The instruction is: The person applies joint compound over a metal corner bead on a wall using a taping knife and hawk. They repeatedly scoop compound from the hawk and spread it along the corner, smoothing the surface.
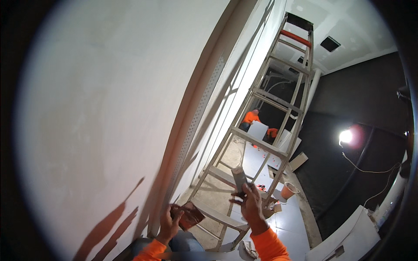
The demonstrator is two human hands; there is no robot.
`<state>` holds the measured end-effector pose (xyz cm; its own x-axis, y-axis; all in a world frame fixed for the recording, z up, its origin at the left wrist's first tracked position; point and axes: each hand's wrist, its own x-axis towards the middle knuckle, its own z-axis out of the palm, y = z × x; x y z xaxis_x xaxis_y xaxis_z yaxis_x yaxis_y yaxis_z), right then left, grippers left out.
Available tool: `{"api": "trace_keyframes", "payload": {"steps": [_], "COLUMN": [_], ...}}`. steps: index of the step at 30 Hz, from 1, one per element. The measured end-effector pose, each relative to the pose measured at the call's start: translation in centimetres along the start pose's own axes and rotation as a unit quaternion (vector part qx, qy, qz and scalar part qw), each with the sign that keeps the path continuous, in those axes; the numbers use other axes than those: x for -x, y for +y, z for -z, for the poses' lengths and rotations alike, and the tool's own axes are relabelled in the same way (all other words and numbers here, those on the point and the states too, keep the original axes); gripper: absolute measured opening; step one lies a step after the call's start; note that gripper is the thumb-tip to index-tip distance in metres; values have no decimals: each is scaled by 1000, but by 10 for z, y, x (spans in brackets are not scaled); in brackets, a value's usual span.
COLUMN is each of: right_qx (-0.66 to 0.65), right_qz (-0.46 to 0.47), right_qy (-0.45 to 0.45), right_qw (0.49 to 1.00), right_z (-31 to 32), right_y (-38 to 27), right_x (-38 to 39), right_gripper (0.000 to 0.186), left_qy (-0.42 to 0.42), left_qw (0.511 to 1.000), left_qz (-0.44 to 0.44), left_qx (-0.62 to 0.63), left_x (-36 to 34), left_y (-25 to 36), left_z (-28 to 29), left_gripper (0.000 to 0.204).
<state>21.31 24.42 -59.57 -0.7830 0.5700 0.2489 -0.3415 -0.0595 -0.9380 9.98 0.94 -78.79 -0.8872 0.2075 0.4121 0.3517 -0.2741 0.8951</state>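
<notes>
White plastered wall (100, 100) fills the left half of the view, with a perforated metal corner strip (198, 113) running up its edge toward the ceiling (348, 26). Beside it an aluminium stepladder (270, 126) is seen leaning across the frame, its top step red. Beyond the ladder two people in orange (251, 116) are crouched over pale boards, too small for their work to be made out. A work lamp (345, 136) glares against the dark right-hand wall, and an orange bucket (288, 190) stands on the floor (296, 226) near the ladder's foot.

Much is cut off — both orange sleeves leave by the lower edge, and the fisheye rim blacks out the corners.

The left hand (170, 224) is closed around a flat scraper-like tool (188, 215), held low, just beside the corner strip. Its blade is reddish-brown and smeared; its long axis lies roughly level, pointing toward the ladder. How the handle looks cannot be told — it is hidden in the grip.

The right hand (251, 204) is wrapped around the lower end of a grey, tube-shaped tool (239, 177), held in front of the ladder's lower rungs. Its long axis runs nearly upright, tilted slightly left, with the free end pointing up. Its surface is dull and dusty; finer detail is blurred.
</notes>
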Motion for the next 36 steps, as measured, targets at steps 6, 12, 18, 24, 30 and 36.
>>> {"api": "trace_keyframes", "payload": {"steps": [6, 12, 18, 24, 30, 36], "right_qx": [144, 487, 538, 579, 628, 688], "right_qz": [280, 737, 788, 791, 766, 706], "right_qy": [-4, -84, -67, -54, -63, -123], "right_qw": [949, 461, 292, 188, 121, 115], "right_z": [-50, -122, -170, -179, -187, -176], "right_y": [-99, -172, -209, -218, -216, -199], "right_x": [-57, -88, -110, -135, -146, -96], "right_gripper": [21, 32, 44, 54, 54, 49], "left_qy": [40, -40, -4, 34, 63, 79], "left_qw": [995, 973, 955, 930, 898, 880], "left_qz": [-72, 89, 124, 143, 178, 174], "left_qx": [59, 211, 270, 337, 397, 434], "left_x": [-69, -93, -109, -115, -117, -117], "left_y": [45, 50, 41, 26, 26, 22], "left_z": [-15, -33, -39, -52, -63, -73], "left_gripper": [22, 39, 57, 54, 59, 51]}}
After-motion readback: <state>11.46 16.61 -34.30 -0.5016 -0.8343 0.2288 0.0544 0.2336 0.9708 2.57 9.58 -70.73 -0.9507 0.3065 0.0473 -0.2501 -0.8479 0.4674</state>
